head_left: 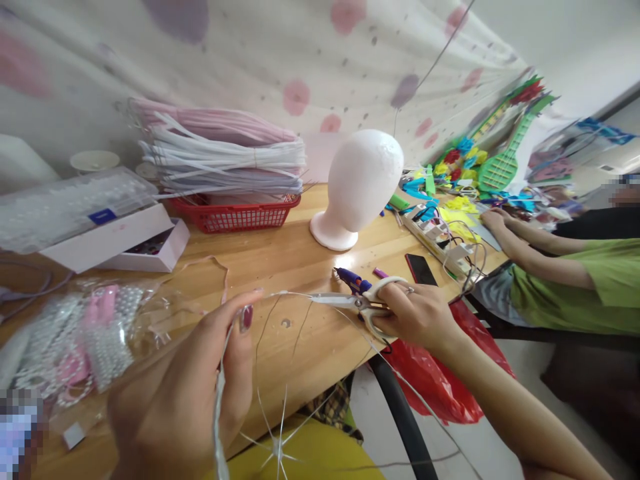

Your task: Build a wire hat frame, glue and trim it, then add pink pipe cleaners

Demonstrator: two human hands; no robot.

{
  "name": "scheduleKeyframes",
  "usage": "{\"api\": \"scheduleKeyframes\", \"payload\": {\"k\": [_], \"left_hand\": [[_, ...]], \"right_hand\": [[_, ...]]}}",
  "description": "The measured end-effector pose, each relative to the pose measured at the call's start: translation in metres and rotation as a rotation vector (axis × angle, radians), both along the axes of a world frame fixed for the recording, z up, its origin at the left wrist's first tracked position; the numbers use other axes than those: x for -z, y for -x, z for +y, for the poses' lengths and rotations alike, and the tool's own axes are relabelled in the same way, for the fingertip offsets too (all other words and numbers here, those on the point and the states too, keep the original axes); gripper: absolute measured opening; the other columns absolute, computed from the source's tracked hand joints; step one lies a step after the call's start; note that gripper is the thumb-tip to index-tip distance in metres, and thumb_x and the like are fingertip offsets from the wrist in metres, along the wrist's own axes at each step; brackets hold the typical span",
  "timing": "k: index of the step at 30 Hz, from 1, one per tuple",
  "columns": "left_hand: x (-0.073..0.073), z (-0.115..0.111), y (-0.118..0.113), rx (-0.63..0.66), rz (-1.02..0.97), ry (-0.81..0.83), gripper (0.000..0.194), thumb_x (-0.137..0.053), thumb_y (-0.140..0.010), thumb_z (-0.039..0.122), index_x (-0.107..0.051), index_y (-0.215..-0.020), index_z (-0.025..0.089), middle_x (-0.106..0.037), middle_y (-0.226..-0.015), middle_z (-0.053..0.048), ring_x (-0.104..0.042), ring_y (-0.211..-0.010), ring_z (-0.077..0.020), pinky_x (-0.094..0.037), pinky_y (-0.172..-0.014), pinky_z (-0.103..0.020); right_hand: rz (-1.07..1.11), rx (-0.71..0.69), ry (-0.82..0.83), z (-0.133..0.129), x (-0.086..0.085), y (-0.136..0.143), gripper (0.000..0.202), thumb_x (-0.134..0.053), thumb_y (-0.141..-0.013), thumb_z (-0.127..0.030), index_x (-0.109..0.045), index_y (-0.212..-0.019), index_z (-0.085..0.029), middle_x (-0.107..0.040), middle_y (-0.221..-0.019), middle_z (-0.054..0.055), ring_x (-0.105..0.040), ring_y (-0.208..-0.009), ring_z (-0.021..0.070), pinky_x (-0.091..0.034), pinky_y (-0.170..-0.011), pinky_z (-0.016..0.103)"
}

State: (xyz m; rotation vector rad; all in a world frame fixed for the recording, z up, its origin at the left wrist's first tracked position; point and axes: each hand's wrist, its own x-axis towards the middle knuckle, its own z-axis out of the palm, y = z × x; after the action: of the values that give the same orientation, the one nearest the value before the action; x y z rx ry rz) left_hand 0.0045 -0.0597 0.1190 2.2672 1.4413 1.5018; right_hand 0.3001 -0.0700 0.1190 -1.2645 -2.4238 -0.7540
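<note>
Between thumb and fingers, my left hand (185, 393) pinches the rim of a round wire frame (219, 413), partly wrapped in whitish material. Thin spokes run from its rim to a central hub (277, 450). My right hand (415, 313) grips white-handled scissors (333, 301), whose blades point left and reach the far part of the rim. Whether the blades are parted is hard to tell. Just behind the scissors lies a blue glue gun (353, 279) on the wooden table (260, 257). A white foam head (364, 177) stands beyond it.
A red basket (240, 217) bears pipe-cleaner bundles (225, 157). Bagged pearl strings (123, 333) lie at left, near a clear plastic case (75, 203). At right are a phone (421, 269), a power strip (433, 243), a red bag (450, 380) and a co-worker's arm (540, 257).
</note>
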Motion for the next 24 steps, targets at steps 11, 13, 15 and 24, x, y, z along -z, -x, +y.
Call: {"api": "scheduleKeyframes", "payload": {"k": [11, 13, 15, 24], "left_hand": [[0.004, 0.009, 0.005, -0.091, 0.122, -0.034, 0.019, -0.055, -0.096, 0.019, -0.073, -0.100, 0.015, -0.080, -0.077, -0.001, -0.070, -0.056, -0.0096, -0.050, -0.062, -0.020], [0.009, 0.012, 0.007, -0.067, 0.093, 0.004, 0.020, -0.054, -0.097, 0.019, -0.073, -0.101, 0.015, -0.080, -0.082, -0.002, -0.071, -0.058, -0.0087, -0.052, -0.064, -0.019], [0.010, 0.015, 0.010, -0.079, 0.071, 0.013, 0.021, -0.053, -0.097, 0.019, -0.073, -0.100, 0.015, -0.079, -0.077, 0.000, -0.068, -0.054, -0.0073, -0.051, -0.063, -0.017], [0.002, 0.009, 0.018, -0.152, 0.006, 0.113, 0.026, -0.050, -0.096, 0.024, -0.075, -0.091, 0.022, -0.067, -0.055, 0.006, -0.060, -0.045, -0.0072, -0.047, -0.049, -0.019]], "right_hand": [[0.049, 0.093, 0.102, 0.004, -0.013, -0.001, 0.010, -0.050, -0.072, -0.020, -0.051, -0.082, -0.022, -0.065, -0.067, 0.003, -0.056, -0.057, 0.0173, -0.035, -0.052, 0.026], [0.168, 0.160, 0.166, 0.006, -0.012, 0.004, 0.009, -0.052, -0.075, -0.024, -0.048, -0.082, -0.022, -0.062, -0.066, 0.002, -0.054, -0.054, 0.0164, -0.035, -0.051, 0.026], [0.327, 0.308, 0.232, 0.008, -0.005, 0.012, 0.016, -0.055, -0.082, -0.032, -0.042, -0.077, -0.024, -0.053, -0.058, -0.002, -0.046, -0.046, 0.0137, -0.031, -0.047, 0.025], [1.296, 0.322, 0.797, 0.014, 0.052, 0.055, 0.046, -0.076, -0.073, -0.055, -0.041, -0.073, -0.025, -0.053, -0.059, -0.005, -0.053, -0.050, 0.0135, -0.038, -0.045, 0.025]]}}
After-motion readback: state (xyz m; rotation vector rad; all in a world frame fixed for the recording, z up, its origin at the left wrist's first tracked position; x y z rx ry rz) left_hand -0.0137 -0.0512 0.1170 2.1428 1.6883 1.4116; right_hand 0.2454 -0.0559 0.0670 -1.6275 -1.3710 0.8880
